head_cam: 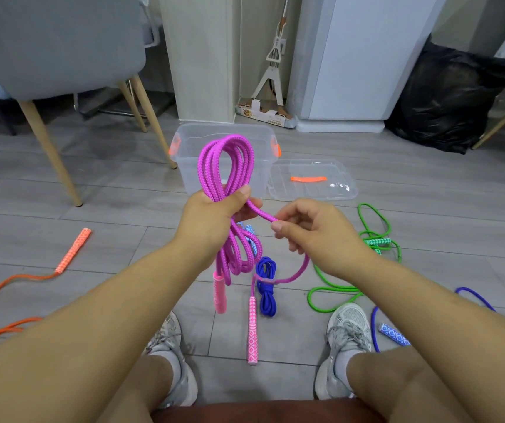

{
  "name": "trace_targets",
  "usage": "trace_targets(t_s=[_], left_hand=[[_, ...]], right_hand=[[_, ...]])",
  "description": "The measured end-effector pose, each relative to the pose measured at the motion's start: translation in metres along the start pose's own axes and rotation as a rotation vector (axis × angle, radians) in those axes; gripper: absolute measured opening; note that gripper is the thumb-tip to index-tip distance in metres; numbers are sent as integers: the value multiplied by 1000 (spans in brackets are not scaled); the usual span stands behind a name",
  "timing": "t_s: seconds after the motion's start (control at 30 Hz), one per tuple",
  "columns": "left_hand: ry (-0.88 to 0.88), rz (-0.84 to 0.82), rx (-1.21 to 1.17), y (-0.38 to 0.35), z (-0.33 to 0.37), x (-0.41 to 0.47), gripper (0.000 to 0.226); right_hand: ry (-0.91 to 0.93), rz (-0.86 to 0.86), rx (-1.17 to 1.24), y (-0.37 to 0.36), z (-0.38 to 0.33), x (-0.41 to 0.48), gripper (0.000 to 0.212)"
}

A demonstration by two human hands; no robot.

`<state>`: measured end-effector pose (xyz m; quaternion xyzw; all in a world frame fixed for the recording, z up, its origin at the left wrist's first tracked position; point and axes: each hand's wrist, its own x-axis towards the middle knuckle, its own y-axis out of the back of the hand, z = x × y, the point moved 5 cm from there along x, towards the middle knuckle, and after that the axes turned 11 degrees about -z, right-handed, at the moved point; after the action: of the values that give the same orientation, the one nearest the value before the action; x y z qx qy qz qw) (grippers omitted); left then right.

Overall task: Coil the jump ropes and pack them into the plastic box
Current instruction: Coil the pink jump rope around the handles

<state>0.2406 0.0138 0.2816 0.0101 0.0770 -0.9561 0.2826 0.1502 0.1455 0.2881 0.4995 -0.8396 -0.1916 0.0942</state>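
Before the plastic box [188, 167], left hand [214, 213] clenches the magenta jump rope [229, 154] loops, right hand [315, 232] pinches its tail; loosening could unravel them

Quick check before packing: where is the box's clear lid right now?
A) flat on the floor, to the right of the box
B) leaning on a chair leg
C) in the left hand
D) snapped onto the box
A: the clear plastic lid with the orange handle lies flat on the grey plank floor, just right of the open clear plastic box with orange latches.
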Motion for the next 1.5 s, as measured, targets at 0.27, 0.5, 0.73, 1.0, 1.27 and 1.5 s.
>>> trace_targets(t_s=[0.27,0.5,0.73,1.0,1.27,1.5], left_hand=[[-37,105,-137,43,3,5,28],[-6,95,-189,46,-3,4,18],[6,16,-78,33,-4,2,16],[-5,-55,135,13,-13,-1,22],[-20,-137,287,-4,-12,-4,37],[78,-196,199,-13,-14,-7,36]], right_hand=[[-183,-127,-386,34,52,-21,14],[-405,-140,-593,52,88,-28,15],[-315,-44,-735,39,49,-20,15],[-115,-204,-190,0,2,-13,18],[-71,-104,-61,-12,-13,6,25],[-48,-16,-73,-13,-15,13,32]])
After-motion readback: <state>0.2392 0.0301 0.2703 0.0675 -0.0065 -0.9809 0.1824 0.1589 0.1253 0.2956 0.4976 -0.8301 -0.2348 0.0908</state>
